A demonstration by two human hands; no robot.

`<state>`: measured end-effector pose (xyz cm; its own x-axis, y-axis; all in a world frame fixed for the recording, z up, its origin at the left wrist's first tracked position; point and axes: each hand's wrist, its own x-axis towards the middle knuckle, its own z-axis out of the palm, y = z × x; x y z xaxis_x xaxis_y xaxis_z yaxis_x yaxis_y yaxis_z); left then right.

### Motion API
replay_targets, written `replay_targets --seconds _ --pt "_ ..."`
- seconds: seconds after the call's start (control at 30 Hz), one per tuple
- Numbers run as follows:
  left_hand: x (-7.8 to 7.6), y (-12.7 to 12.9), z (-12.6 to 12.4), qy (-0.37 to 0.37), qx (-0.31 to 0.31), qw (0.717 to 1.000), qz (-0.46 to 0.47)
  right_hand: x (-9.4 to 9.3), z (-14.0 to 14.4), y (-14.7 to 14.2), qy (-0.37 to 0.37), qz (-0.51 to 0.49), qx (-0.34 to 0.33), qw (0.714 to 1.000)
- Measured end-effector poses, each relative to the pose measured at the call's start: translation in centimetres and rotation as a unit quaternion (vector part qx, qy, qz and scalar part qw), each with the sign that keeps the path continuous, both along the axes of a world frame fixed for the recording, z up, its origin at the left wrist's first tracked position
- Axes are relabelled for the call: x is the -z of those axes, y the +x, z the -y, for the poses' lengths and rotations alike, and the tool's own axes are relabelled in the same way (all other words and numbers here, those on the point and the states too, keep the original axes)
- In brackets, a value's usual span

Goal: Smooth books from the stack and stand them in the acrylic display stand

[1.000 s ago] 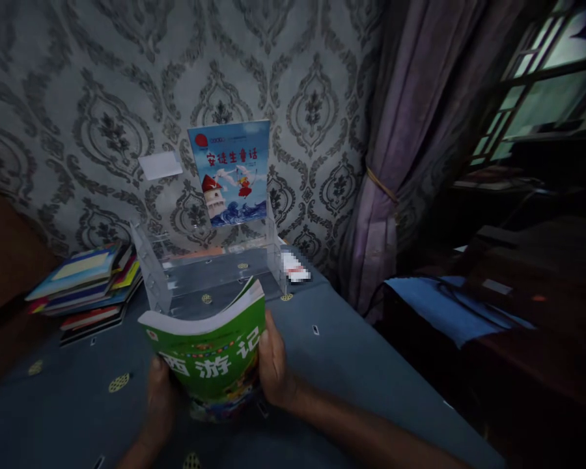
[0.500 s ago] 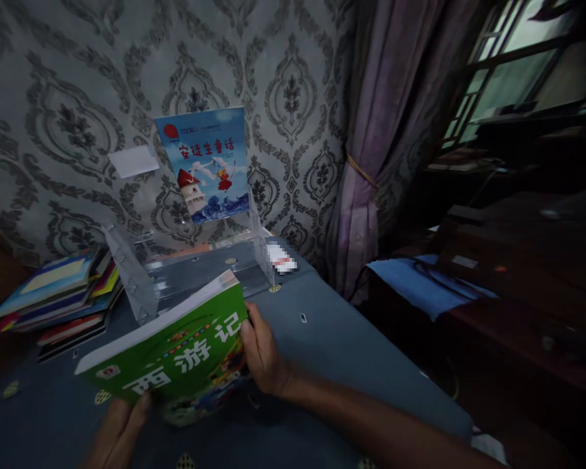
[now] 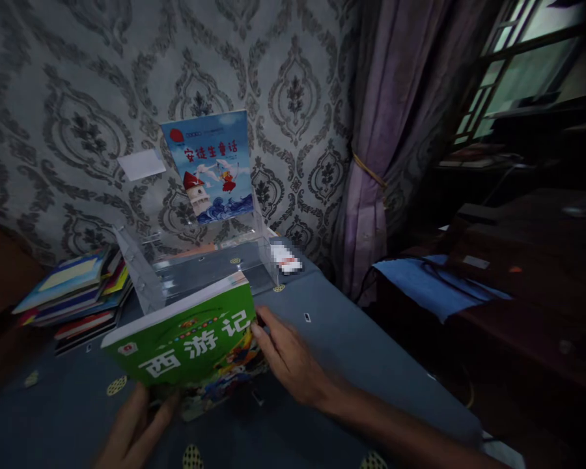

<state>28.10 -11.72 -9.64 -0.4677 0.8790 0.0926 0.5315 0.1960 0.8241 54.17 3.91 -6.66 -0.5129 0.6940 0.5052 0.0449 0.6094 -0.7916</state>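
Note:
A thick green book (image 3: 190, 352) with large white characters on its cover is held tilted above the table, its cover facing me. My left hand (image 3: 139, 426) grips its lower left edge, thumb on the front. At the right edge, my right hand (image 3: 290, 355) holds the book between thumb and fingers; some fingertips are hidden behind it. Just beyond stands a clear acrylic rack (image 3: 139, 267). In the rack's upper part a blue picture book (image 3: 215, 172) leans upright, with a red-roofed tower on its cover.
Several stacked books (image 3: 78, 286) lie at the left on the blue-grey tablecloth (image 3: 351, 365). A pixelated white item (image 3: 286, 257) lies right of the rack. Behind are a patterned wall (image 3: 293, 85) and a tied purple curtain (image 3: 371, 215). A blue cloth (image 3: 420, 280) lies off to the right.
The view has shifted slightly, so the scene sits a little further right. The green book and both hands have moved slightly right, and the right-hand fingers look straighter along the book's edge.

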Motion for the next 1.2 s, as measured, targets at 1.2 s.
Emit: replay_targets --seconds 1.2 --pt "-14.4 1.1 -23.4 0.302 0.142 0.916 -0.221 -9.0 -20.4 -2.6 0.209 -0.099 0.117 0.966"
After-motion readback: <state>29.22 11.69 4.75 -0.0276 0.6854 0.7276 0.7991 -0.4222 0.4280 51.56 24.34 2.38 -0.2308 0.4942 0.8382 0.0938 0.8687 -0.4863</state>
